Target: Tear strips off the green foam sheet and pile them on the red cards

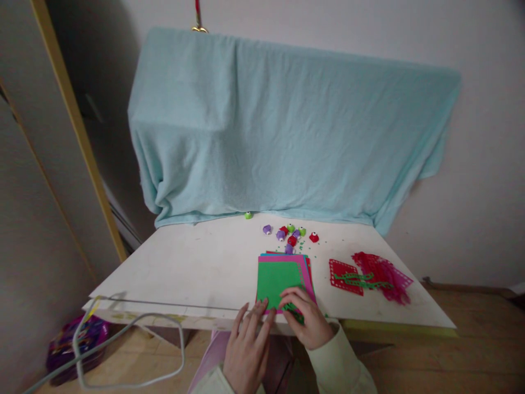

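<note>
Paper stack (281, 276) at lower centre of frame, near bench (197, 262) front edge. Left hand (246, 350) — grip spread, fingertips on stack edge. Right hand (307, 323) — grip pinching green sheet corner. Advise: hold stack flat, peel top sheet only.

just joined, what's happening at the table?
A person sits at a white table with both hands on a stack of coloured paper, green sheet on top. The left hand and right hand work at its near edge. Small paper punches lie behind it, and punched red sheets to the right.
</note>
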The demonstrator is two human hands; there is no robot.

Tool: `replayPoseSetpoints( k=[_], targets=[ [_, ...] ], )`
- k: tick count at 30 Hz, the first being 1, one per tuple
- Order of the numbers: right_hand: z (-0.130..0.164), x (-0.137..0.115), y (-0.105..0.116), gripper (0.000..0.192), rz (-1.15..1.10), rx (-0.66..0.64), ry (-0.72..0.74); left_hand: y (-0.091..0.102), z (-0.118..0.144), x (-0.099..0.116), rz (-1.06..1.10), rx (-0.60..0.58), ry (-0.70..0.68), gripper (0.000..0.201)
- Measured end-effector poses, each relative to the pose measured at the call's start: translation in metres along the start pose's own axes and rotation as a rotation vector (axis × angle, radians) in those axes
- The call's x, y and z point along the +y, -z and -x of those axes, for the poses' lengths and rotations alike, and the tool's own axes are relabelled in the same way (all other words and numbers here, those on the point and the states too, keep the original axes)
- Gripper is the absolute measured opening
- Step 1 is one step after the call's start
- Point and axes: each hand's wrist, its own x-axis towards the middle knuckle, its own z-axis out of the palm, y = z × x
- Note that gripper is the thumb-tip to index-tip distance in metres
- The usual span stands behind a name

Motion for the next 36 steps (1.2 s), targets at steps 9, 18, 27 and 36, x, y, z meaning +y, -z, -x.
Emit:
replayPoseSetpoints(
  k=[9,18,27,36],
  targets=[
    [-0.001,-0.003,0.0,0.015,0.011,-0.004,-0.002,-0.006,0.004,0.0,0.023,-0.005,0.009,0.056],
    [0.0,-0.004,0.0,0.019,0.012,0.008,-0.008,-0.01,0.005,0.0,0.019,0.012,0.016,0.056],
    [-0.001,-0.002,0.0,0.018,0.021,-0.003,0.0,-0.015,0.006,0.001,0.059,0.047,0.033,0.056],
    [-0.002,-0.004,-0.001,0.034,0.013,0.01,-0.011,-0.017,0.007,0.001,0.054,0.044,0.048,0.056]
  ],
)
